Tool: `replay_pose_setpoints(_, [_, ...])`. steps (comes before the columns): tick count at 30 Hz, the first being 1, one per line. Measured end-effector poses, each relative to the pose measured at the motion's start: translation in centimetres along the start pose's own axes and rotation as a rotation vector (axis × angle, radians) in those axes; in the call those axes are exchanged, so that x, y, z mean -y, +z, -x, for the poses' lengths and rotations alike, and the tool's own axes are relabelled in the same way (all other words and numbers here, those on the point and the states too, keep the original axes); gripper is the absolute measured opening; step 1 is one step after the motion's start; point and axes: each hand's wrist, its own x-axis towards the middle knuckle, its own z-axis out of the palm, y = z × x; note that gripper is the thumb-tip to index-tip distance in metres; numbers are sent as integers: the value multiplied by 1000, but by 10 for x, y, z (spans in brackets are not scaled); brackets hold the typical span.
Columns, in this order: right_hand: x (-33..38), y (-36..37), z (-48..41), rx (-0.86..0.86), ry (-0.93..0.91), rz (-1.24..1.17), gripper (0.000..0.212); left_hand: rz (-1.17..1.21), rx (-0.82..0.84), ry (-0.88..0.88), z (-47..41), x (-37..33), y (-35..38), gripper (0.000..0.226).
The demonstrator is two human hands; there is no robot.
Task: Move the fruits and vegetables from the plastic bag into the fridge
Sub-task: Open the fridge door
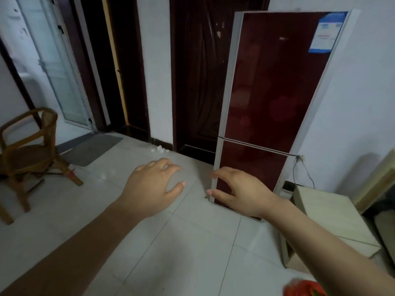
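Note:
A tall dark-red fridge (275,86) with two closed doors stands against the white wall ahead on the right. Both my hands are stretched out in front of me above the tiled floor, empty. My left hand (151,186) hovers with loosely curved fingers left of the fridge's lower corner. My right hand (239,193) is held in front of the lower fridge door, thumb and fingers apart, not touching it as far as I can tell. A red plastic bag (303,288) peeks in at the bottom right edge; its contents are hidden.
A wicker chair (27,152) stands at the left. A grey mat (89,148) lies before a doorway. A dark wooden door (196,77) is left of the fridge. A cardboard box (327,218) sits at the fridge's right, with a cable (307,174) behind it.

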Motion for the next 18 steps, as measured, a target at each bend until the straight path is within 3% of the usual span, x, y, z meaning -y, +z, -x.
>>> replay_pose_setpoints(5, [-47, -5, -74, -58, 76, -29, 65, 66, -32, 64, -94, 35, 17, 69])
replay_pose_setpoints(11, [-105, -4, -128, -80, 184, -29, 61, 119, 67, 172, -197, 41, 55, 62])
replay_pose_setpoints(18, [-213, -17, -195, -143, 305, -15, 54, 167, 100, 280, -327, 43, 112, 76])
